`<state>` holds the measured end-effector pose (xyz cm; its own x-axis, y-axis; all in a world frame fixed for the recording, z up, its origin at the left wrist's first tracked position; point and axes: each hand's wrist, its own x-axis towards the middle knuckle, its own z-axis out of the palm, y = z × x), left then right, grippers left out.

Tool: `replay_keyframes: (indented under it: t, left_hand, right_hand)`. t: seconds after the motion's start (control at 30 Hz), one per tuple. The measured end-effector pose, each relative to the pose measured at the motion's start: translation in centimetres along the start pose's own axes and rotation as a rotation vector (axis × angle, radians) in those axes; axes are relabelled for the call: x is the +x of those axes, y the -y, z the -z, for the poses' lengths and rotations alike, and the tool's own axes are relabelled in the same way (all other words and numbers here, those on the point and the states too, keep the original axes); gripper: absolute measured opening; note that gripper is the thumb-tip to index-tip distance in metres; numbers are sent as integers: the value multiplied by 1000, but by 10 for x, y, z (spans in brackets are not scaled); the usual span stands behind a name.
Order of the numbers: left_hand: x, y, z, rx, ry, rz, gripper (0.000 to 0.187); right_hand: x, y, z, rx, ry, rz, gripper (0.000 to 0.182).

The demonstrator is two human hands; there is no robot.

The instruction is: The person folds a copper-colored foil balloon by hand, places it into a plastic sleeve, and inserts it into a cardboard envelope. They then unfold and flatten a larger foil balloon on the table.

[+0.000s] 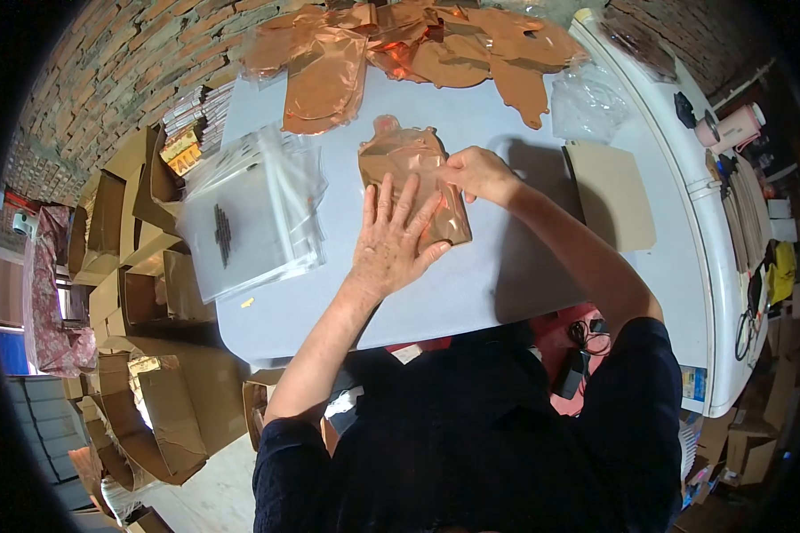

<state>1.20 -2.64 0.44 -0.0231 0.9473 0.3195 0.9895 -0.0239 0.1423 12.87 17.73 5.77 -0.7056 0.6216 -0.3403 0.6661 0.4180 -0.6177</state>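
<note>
A folded copper-coloured foil piece (pixel 444 226) lies on the light table (pixel 524 311), in front of my body. My left hand (pixel 393 233) rests flat on its lower left part with the fingers spread. At the foil's right edge, my right hand (pixel 480 175) is closed in a pinch on the foil. A rounded tab of the foil sticks out at its top. More copper foil pieces (pixel 324 84) are heaped along the far side of the table.
Clear plastic bags (pixel 267 213) are stacked at the left, beside cardboard boxes (pixel 182 400). A beige board (pixel 613 195) and a crumpled clear bag (pixel 587 102) lie at the right. A white surface (pixel 684 222) holds a pink cup (pixel 738 127).
</note>
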Motion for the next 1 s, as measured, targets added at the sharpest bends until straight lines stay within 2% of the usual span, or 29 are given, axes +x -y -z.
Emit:
replay_keyframes:
  t: [0.1, 0.2, 0.4, 0.5, 0.6, 0.7, 0.8, 0.9, 1.0]
  left_hand:
    - [-1, 1, -4, 30, 13, 1, 75]
    - [1, 1, -6, 33, 23, 9, 74]
    - [1, 0, -3, 16, 44, 9, 73]
    - [2, -1, -1, 14, 56, 18, 71]
    - [2, 0, -1, 11, 50, 15, 70]
    - [2, 1, -3, 28, 55, 6, 69]
    - [2, 0, 1, 28, 73, 12, 67]
    - [3, -1, 3, 2, 59, 12, 65]
    - [3, -1, 2, 9, 63, 8, 65]
  right_hand:
    - [12, -14, -1, 157, 26, 78, 41]
    - [14, -17, 7, 230, 114, 51, 33]
    - [19, -19, 7, 380, 83, 58, 26]
    - [33, -26, 3, 253, 35, 151, 24]
    - [34, -24, -3, 118, -48, 92, 22]
    - [26, -20, -5, -85, -179, 204, 24]
    - [24, -14, -7, -162, -244, 237, 28]
    - [31, -13, -5, -174, -295, 183, 32]
    - [36, -12, -2, -200, -387, 248, 39]
